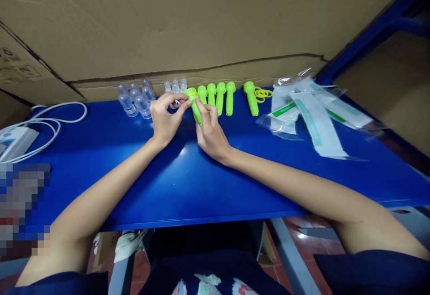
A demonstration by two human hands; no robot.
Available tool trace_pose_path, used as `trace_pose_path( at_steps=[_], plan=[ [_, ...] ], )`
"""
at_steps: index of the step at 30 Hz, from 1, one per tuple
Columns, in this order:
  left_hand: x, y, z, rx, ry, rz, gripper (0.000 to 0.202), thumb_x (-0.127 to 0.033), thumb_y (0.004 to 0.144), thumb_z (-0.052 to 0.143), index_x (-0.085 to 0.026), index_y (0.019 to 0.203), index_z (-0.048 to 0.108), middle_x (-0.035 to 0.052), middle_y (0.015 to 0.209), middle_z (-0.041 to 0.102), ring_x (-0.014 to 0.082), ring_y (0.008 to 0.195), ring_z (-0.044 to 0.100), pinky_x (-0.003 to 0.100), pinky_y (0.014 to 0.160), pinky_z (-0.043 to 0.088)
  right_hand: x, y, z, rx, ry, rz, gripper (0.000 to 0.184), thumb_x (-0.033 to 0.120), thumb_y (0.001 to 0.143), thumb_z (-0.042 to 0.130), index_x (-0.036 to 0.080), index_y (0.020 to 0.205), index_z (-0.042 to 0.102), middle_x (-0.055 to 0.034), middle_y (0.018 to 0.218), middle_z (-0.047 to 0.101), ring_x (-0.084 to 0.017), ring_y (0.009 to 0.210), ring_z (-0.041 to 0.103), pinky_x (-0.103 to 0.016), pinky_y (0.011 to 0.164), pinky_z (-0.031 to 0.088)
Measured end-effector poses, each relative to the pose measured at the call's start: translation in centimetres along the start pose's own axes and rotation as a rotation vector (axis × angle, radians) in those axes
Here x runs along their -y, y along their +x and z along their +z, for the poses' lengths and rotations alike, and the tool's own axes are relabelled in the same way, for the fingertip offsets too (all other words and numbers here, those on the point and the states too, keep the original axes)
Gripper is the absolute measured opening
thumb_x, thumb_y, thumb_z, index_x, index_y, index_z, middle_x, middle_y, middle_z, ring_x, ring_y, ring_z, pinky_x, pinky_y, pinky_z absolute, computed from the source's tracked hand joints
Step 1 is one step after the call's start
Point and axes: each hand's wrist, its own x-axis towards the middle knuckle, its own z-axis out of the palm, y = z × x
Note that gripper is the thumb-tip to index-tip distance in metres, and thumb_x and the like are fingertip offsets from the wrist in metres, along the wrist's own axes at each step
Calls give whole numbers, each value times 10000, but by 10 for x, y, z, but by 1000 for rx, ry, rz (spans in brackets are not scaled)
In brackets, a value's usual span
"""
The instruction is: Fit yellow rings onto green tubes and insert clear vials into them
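While both hands work near the desk's back edge, the held green tube (pixel 196 110) sits between them, up off the desk (pixel 188 187) as far as I can tell, wide head toward the back edge, narrow end toward the person. Left hand (pixel 167 120): thumb and index clamped on the wide head, by a thin yellow strip (pixel 192 94). Right hand (pixel 214 137): fingers closed round the body, thumb along its side; the far side of that grip is hidden.

Just right of the held tube, four standing green tubes (pixel 221 99) line up along the back edge, heads up. A fifth, the lone tube (pixel 251 100), is a bit further right, yellow cord loops (pixel 264 94) beside it.

Left of the hands, same edge: three small translucent pieces (pixel 175 87), partly behind the left hand, then a cluster of clear bottle-shaped pieces (pixel 135 98). Clear-and-green packets (pixel 317 122) overlap in a pile toward the back right corner. White cable (pixel 58 130) and white device (pixel 22 142) at the left edge. Cardboard (pixel 201 22) stands behind the back edge.
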Motion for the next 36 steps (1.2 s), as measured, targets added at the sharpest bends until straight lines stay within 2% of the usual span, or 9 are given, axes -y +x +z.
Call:
trace_pose_path(
  at_steps=[5, 10, 15, 21, 27, 31, 36],
  plan=[
    [-4, 0, 0, 30, 57, 10, 111, -307, 928, 793, -210, 877, 804, 9, 875, 815, 119, 676, 667, 297, 760, 493, 2, -1, 0, 13, -9, -8, 694, 191, 1032, 290, 228, 1717, 183, -203, 1457, 446, -325, 1344, 585, -537, 1097, 566],
    [-8, -1, -2, 51, 199, -30, 174, -400, 943, 776, -239, 1001, 812, 8, 923, 814, 138, 732, 688, 350, 873, 454, 1, -1, 2, 16, -3, -18, 692, 193, 1033, 292, 209, 1713, 164, -207, 1474, 432, -328, 1441, 512, -557, 1190, 490],
    [-7, -2, -2, 75, 199, -15, 161, -399, 959, 758, -255, 971, 828, 10, 974, 819, 140, 760, 697, 368, 927, 444, -1, -3, 4, -5, 14, -57, 693, 217, 1036, 309, 181, 1710, 155, -215, 1483, 419, -319, 1469, 475, -584, 1258, 401],
    [-5, -2, 1, 111, 40, -113, 244, -445, 973, 724, -215, 969, 806, 46, 992, 809, 144, 777, 698, 305, 809, 526, -2, -5, 2, 37, 44, -43, 706, 257, 1047, 307, 207, 1729, 132, -209, 1506, 426, -327, 1478, 462, -612, 1271, 363],
    [-6, 0, 2, 117, 68, -114, 242, -449, 973, 723, -224, 930, 802, 42, 974, 794, 149, 768, 668, 324, 812, 527, -1, -5, 2, 27, 25, -52, 682, 263, 1048, 283, 173, 1715, 177, -220, 1473, 442, -325, 1446, 471, -608, 1268, 358],
    [-2, 1, 1, 132, 97, -127, 254, -473, 953, 741, -229, 913, 800, 53, 1001, 772, 165, 782, 662, 383, 910, 524, -3, -6, 5, -10, -3, -76, 660, 260, 1040, 300, 93, 1678, 267, -244, 1413, 455, -324, 1373, 514, -568, 1240, 400],
    [6, 1, -1, 145, 64, -128, 154, -376, 935, 775, -224, 910, 792, 56, 996, 751, 182, 877, 693, 421, 1023, 523, -6, -4, 7, -27, 36, -26, 676, 288, 1028, 348, 142, 1681, 250, -221, 1438, 459, -327, 1428, 479, -597, 1254, 364]
  ],
)
